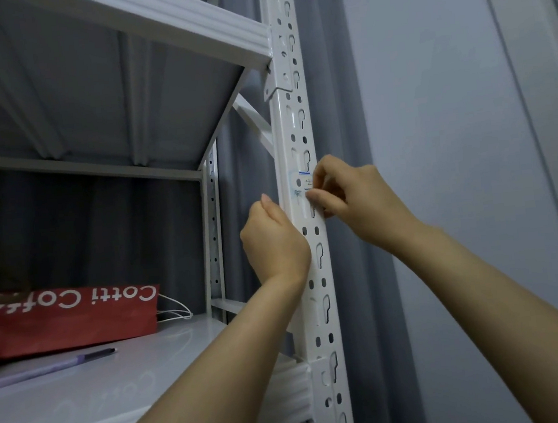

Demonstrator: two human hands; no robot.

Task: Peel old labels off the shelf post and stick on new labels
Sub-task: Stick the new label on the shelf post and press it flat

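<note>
— Where is the label [300, 183]?
— Mid-height on the white shelf post [296, 124], right of the shelf [116, 380]. Your right grip [348, 198] pinches its right edge; your left grip [273, 242] curls round the post just below.

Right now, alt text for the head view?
A right hand pinches the edge of a blue-inked label on a white perforated shelf post; the curled left hand rests against the post below. A red bag and pen lie on the shelf.
</note>
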